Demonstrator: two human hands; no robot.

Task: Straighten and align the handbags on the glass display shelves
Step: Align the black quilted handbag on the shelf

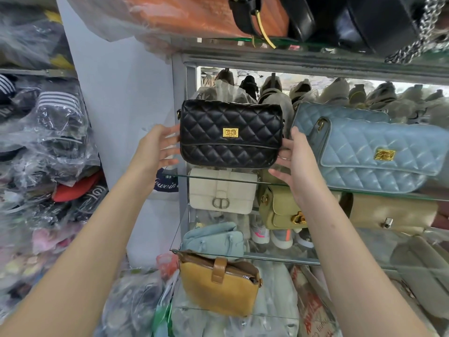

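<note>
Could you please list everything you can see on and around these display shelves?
black quilted handbag: 1, black with gold clasp, left end of the upper glass shelf
blue quilted handbags: 2, pale blue, same shelf to the right, overlapping
cream handbag: 1, off-white, shelf below, left
olive handbag: 1, yellow-green, shelf below, middle
tan handbag: 1, beige-gold, shelf below, right
light blue bag: 1, pale blue, lower shelf, left
mustard bag: 1, mustard with brown strap, lowest, front
black bags: at least 2, black, cabinet top
plastic-wrapped clothes: many, mixed colours, stacked at left
left hand: 1, fingers straight, at the black bag's left side
right hand: 1, fingers straight, at its right side
</note>
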